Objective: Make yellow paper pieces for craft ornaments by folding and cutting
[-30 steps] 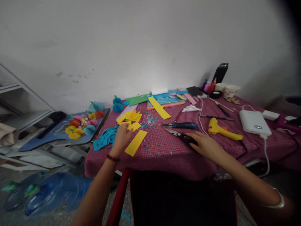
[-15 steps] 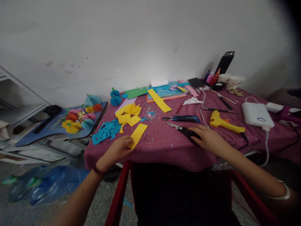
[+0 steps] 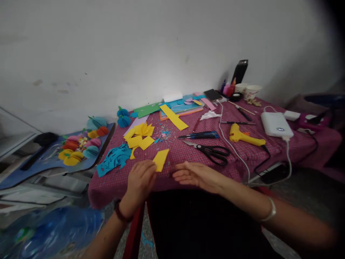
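My left hand (image 3: 140, 180) holds the near end of a yellow paper strip (image 3: 161, 159) at the front edge of the table with the red checked cloth (image 3: 188, 158). My right hand (image 3: 198, 175) is flat and open just to the right of the strip, fingers pointing left, holding nothing. Black-handled scissors (image 3: 211, 150) lie on the cloth behind my right hand, apart from it. Folded yellow paper pieces (image 3: 140, 135) and blue paper cuttings (image 3: 114, 158) lie to the left behind the strip.
A yellow glue gun (image 3: 244, 135), a blue utility knife (image 3: 201, 135), a white power bank (image 3: 275, 124) with cables, coloured paper sheets (image 3: 175, 108), a phone and cups fill the table. A blue board with paper balls (image 3: 78, 147) sits left. Plastic bottles lie on the floor.
My left hand has pulled the yellow strip toward the front edge and gripped it. My right hand has left the scissors and moved left, next to the strip.
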`<state>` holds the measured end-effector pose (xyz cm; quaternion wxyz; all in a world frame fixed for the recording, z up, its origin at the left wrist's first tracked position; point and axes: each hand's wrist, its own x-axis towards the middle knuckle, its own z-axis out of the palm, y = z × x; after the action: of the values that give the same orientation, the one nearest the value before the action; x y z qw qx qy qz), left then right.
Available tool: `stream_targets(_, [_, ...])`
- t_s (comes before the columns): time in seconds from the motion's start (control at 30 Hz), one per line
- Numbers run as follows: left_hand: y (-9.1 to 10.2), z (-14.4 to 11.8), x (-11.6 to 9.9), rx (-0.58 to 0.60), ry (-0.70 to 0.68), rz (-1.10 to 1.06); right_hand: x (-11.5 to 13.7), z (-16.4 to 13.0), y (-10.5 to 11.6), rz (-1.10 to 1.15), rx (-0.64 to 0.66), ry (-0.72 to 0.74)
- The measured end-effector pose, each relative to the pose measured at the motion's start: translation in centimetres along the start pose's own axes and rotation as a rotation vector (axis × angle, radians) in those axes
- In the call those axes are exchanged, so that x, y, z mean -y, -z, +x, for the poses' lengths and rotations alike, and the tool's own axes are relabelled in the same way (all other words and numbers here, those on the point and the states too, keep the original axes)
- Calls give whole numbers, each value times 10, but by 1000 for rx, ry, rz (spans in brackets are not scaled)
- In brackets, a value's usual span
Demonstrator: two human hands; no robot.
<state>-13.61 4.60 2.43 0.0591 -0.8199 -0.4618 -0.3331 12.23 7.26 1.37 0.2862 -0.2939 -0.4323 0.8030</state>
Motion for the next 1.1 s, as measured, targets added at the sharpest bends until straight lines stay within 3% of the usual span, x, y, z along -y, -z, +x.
stream_targets(0.07, [-2, -2, -32, -41, -230, 101, -9, 12, -14, 168, 42, -46])
stream_targets(0.13, [-2, -6, -61, -3, -339, 146, -15, 20, -17, 173, -36, 34])
stream_targets(0.23, [-2, -11, -89, 109, -374, 155, -17, 22, -13, 108, -191, 167])
stream_targets(0.33, [1, -10, -102, 187, -326, 34, -13, 13, -9, 40, -218, 234])
stream_targets(0.43, [8, 4, -104, 166, -192, -196, -7, -1, -8, -93, -149, 271])
stream_targets(0.53, [18, 25, -101, 139, -36, -364, 0, -12, -8, -381, -82, 351])
stream_targets(0.67, [23, 48, -95, 105, 62, -310, 9, -20, -8, -661, -58, 422])
stream_targets(1.1, [8, 54, -88, 121, 132, -320, 14, -24, -9, -790, -22, 444])
